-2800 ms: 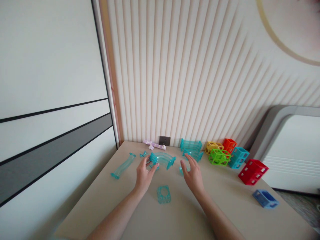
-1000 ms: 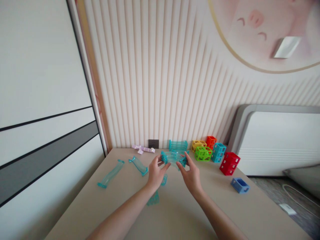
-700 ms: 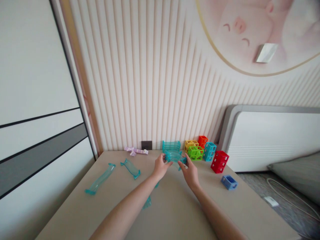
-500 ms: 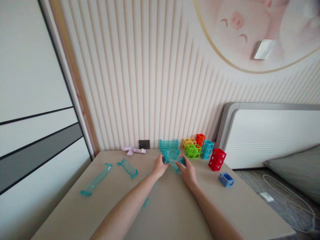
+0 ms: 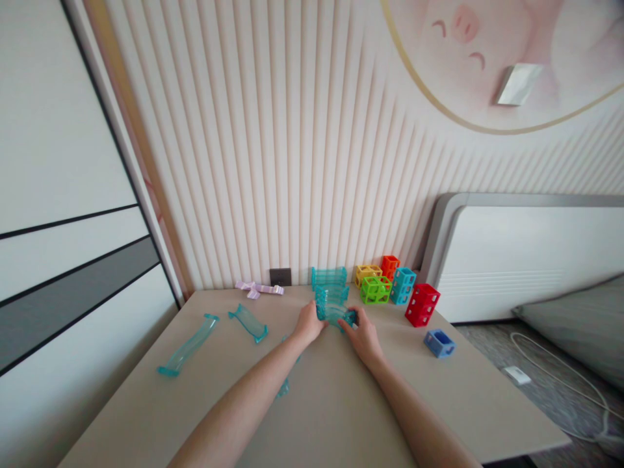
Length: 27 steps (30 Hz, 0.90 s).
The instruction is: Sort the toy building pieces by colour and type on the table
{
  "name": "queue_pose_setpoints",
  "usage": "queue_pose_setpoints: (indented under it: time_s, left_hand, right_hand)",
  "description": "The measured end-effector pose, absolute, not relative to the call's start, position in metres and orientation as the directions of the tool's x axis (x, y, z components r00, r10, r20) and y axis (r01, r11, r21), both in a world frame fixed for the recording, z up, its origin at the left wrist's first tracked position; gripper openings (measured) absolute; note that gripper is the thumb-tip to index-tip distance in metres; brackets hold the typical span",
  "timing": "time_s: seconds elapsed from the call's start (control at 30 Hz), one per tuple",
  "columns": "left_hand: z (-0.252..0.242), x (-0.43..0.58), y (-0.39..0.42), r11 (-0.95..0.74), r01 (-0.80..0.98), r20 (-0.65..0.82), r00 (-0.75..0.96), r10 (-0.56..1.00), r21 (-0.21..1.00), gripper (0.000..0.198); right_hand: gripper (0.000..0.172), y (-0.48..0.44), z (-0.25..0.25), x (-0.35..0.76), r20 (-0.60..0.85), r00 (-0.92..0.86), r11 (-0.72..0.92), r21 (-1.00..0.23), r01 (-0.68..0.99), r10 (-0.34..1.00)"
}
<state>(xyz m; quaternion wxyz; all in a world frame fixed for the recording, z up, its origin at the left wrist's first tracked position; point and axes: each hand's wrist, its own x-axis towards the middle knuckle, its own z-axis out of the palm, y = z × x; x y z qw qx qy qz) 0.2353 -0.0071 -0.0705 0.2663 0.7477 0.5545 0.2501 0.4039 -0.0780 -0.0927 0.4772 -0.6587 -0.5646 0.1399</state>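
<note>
Both hands grip a translucent teal curved track piece (image 5: pixel 334 314) from its two sides. My left hand (image 5: pixel 311 323) is closed on its left end, and my right hand (image 5: pixel 361 335) pinches the right end. Directly behind it stand more teal track pieces (image 5: pixel 329 278) near the wall, close to or touching the held one; I cannot tell if they are joined. To the left lie a short teal track piece (image 5: pixel 249 324) and a long one (image 5: pixel 189 346). Another teal piece (image 5: pixel 283 388) is partly hidden under my left forearm.
Right of my hands stand hollow blocks: green (image 5: pixel 376 290), yellow (image 5: pixel 366 274), orange (image 5: pixel 390 266), light blue (image 5: pixel 403 286), red (image 5: pixel 422 305) and blue (image 5: pixel 439 343). A lilac striped piece (image 5: pixel 259 290) lies by a dark wall socket (image 5: pixel 280 277). The table (image 5: pixel 341 416) meets the ribbed wall.
The held track piece has turned so it lies more level and sits closer to the pieces behind. Both hands stay on it. The camera view has shifted slightly.
</note>
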Motion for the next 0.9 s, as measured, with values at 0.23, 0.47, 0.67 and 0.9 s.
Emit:
queue_pose_setpoints:
  time_s: [0.23,0.47,0.67,0.9]
  left_hand:
    - [-0.069,0.229,-0.008,-0.270,0.763,0.092,0.269,0.959,0.587,0.037]
    - [-0.073,0.226,-0.003,-0.296,0.766,0.102,0.291,0.951,0.571,0.038]
    - [-0.076,0.221,0.001,-0.357,0.723,0.124,0.355,0.926,0.592,0.038]
    - [-0.076,0.219,0.003,-0.375,0.703,0.136,0.373,0.918,0.605,0.031]
  right_hand:
    - [0.041,-0.080,-0.091,0.401,0.366,0.297,0.112,-0.775,0.622,0.882]
    - [0.040,-0.081,-0.094,0.401,0.356,0.291,0.110,-0.779,0.618,0.888]
    - [0.050,-0.080,-0.095,0.402,0.330,0.310,0.082,-0.791,0.607,0.892]
    - [0.055,-0.081,-0.097,0.402,0.341,0.306,0.073,-0.764,0.641,0.889]
